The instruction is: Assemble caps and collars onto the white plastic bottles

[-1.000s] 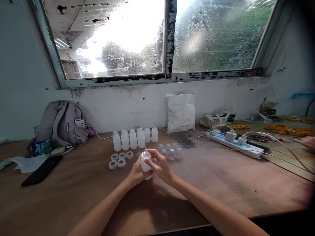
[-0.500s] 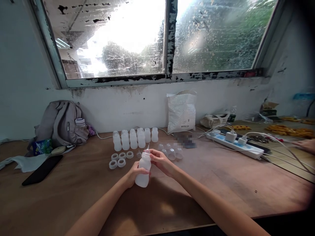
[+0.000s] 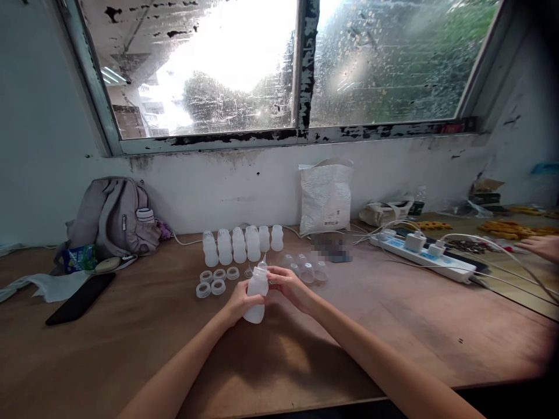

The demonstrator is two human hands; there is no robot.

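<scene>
A translucent white baby bottle (image 3: 257, 285) is held slightly tilted above the table, its neck upward. Around its body, the fingers and thumb of my left hand (image 3: 238, 304) are closed. My right hand (image 3: 290, 286) has its fingers bent against the bottle's neck from the right; their tips are partly hidden. At the mouth of the bottle is a clear teat (image 3: 262, 263) with a thin pointed tip. Behind it stand several similar baby bottles (image 3: 239, 247) in a row. Several clear screw rings (image 3: 218, 286) lie to the left, and several clear caps (image 3: 307, 272) to the right.
A grey backpack (image 3: 111, 215) and a black phone-like slab (image 3: 81, 298) are on the left. Against the wall leans a white packing bag (image 3: 325, 198). A power strip (image 3: 423, 259) with cables lies right, near another person's hand (image 3: 541, 247) at the edge.
The bottle has risen slightly. My right fingers have shifted from the teat at its top to the right side of its neck. The view has turned a little left.
</scene>
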